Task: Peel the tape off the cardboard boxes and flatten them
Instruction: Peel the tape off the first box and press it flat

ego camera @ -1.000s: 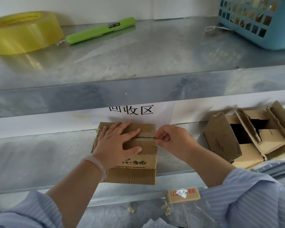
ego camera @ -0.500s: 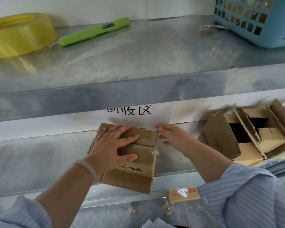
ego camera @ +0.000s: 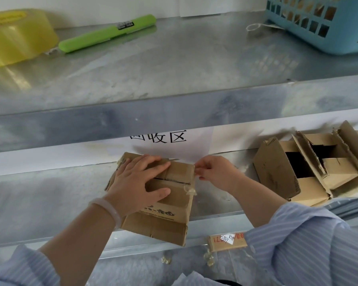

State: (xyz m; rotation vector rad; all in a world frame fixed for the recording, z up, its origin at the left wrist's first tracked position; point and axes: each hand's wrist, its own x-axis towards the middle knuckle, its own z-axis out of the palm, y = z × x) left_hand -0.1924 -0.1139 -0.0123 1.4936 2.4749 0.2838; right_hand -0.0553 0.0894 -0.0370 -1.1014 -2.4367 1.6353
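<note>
Here, on the upper metal shelf (ego camera: 174, 65), a yellow tape roll (ego camera: 15, 36) is sitting at the far left, and just beside it a green utility knife (ego camera: 108, 33) is lying on its side. Below, on the lower shelf (ego camera: 39, 188), your left hand (ego camera: 136, 182) is lying flat on top of the cardboard box (ego camera: 174, 205), fingers spread straight and pressing down across the seam between its closed flaps. A pale bracelet (ego camera: 109, 209) is circling that wrist. The box is sitting slightly turned in the middle of the lower shelf, its near end reaching over the shelf's front lip, with dark printed characters showing on its near side. Behind it, a white paper sign (ego camera: 174, 139) with black characters is hanging on the back wall. At the box's right edge, a strip of clear tape (ego camera: 191, 190) is curling loose from the cardboard. Your right hand (ego camera: 215, 174) is sitting just beside the box's far right corner, its thumb and fingers curling together and pinching the tape there. Lower down in front, a small cardboard scrap (ego camera: 227, 240) with a white label is lying among crumpled bits of tape. Farther right on the lower shelf, well apart from your hands, several opened boxes (ego camera: 287, 174) are leaning together with their flaps up. At the far right of the upper shelf, a blue plastic basket (ego camera: 318, 23) is standing.
</note>
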